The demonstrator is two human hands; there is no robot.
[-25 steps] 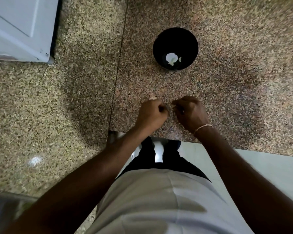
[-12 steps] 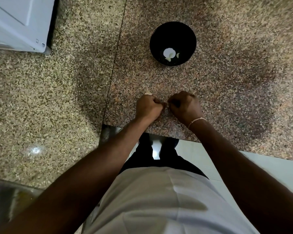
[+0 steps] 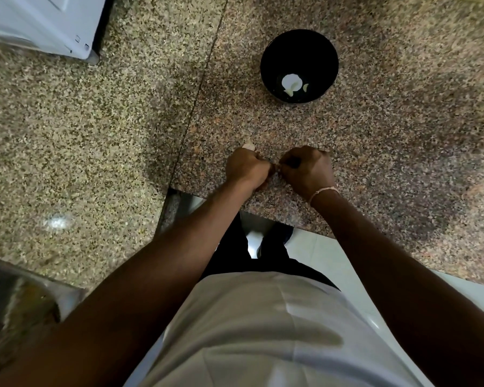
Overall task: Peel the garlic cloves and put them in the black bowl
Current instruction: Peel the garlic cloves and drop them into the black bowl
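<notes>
Black round bowl (image 3: 299, 53) on the speckled granite counter (image 3: 389, 135) holds pale peeled garlic pieces (image 3: 290, 83). Nearer the person than the bowl, left hand (image 3: 248, 170) and right hand (image 3: 308, 171), fingers curled, pinch something tiny between them; no writing readable.

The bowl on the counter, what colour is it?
Black; the bowl shows best in the head view, with pale pieces inside.

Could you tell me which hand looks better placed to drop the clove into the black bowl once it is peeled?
Probably the right hand: the black bowl sits ahead on its side, farther from the left hand.
</notes>
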